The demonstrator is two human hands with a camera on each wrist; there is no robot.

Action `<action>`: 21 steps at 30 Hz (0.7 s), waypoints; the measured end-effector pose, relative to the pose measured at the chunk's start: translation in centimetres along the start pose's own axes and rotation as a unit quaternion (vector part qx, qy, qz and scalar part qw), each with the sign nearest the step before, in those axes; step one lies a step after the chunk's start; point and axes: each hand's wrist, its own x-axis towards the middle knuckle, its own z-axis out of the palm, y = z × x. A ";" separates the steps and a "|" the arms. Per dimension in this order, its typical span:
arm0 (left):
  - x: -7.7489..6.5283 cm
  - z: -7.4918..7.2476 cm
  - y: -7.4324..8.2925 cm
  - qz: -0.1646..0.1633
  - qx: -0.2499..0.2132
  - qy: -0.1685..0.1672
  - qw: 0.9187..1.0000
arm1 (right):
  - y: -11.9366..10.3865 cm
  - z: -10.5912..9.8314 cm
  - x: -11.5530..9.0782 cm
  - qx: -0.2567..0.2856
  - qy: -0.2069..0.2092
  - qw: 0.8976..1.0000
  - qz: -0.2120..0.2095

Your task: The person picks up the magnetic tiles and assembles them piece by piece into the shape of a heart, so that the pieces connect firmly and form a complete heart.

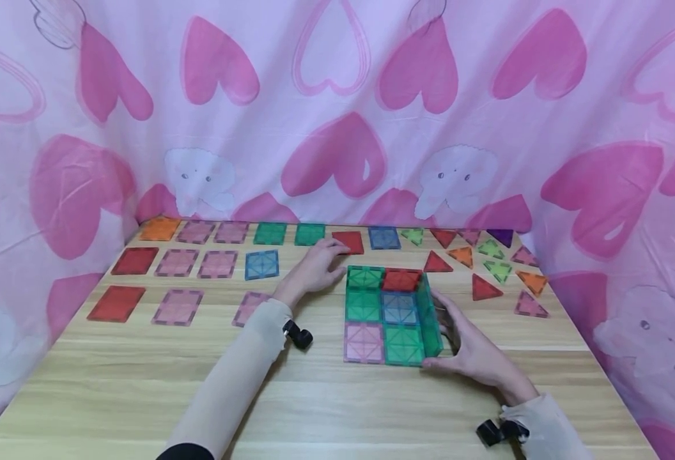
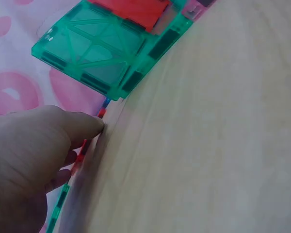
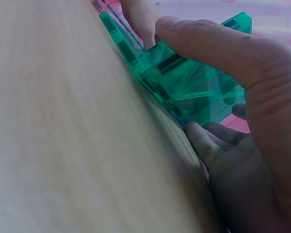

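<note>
In the head view a box-like build of see-through square tiles stands at centre right. Its floor has a pink tile, a blue tile and two green ones. A green tile and a red tile stand upright along the back; a green wall rises on the right. My left hand reaches behind the build, fingertips on a flat red square tile, thumb apart from it. My right hand cups loosely beside the green wall, thumb at its front corner, fingers along its outer face.
Flat square tiles lie in rows at the left, among them an orange tile, red tiles and pink tiles. A blue square tile lies at the back. Several triangle tiles are scattered at the right. A pink heart-print curtain hangs behind the table.
</note>
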 end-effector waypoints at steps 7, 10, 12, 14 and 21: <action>-0.7 -1.0 0.5 -0.017 0.020 0.010 1.000 | -0.2 -0.1 0.0 -0.005 -0.001 1.000 0.008; -0.7 -1.4 0.5 -0.021 0.017 0.008 1.000 | -0.2 -0.1 0.0 -0.005 -0.001 1.000 0.011; -0.6 -1.6 0.5 -0.021 0.011 0.001 1.000 | -0.2 -0.1 0.0 -0.003 -0.002 1.000 0.011; -0.7 -1.9 0.5 -0.025 0.004 -0.008 1.000 | -0.2 -0.1 0.0 -0.001 -0.003 1.000 0.011; -1.1 -2.9 0.0 -0.055 -0.023 -0.037 0.998 | -0.2 -0.2 0.0 -0.007 -0.003 1.000 0.013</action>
